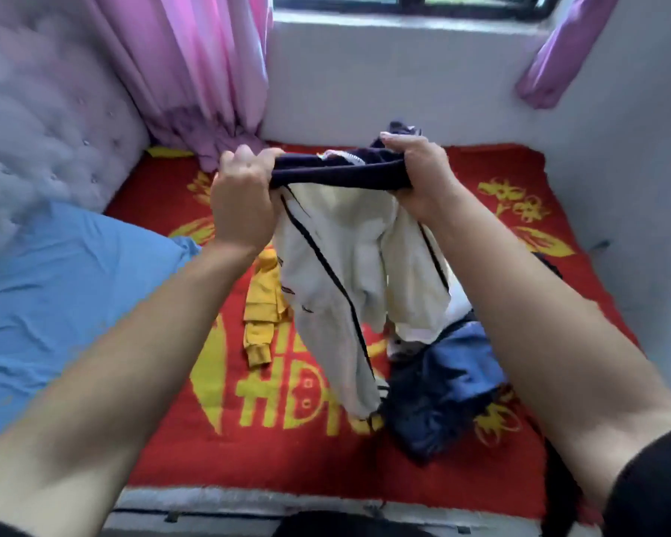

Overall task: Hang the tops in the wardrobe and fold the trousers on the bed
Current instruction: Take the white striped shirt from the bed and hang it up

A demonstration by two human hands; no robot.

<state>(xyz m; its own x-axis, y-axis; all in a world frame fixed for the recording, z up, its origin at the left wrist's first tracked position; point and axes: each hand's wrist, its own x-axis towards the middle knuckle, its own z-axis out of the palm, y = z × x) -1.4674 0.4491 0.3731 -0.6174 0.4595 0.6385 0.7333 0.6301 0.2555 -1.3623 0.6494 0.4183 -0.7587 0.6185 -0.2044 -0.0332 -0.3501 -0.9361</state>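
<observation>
Both ends of the dark waistband (341, 174) are gripped: my left hand (245, 191) and right hand (419, 172) curl round them, holding the trousers (338, 265) taut above the bed (171, 439) so the legs hang straight, I judge for folding. A top (262, 304) lies below.

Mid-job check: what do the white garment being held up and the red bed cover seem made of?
The white garment: soft matte knit, perhaps cotton or polyester jersey; it hangs limp in loose folds from the dark waistband that the left hand and right hand grip. The red bed cover: thick fuzzy blanket, perhaps acrylic or wool; its surface looks napped and dull.
</observation>
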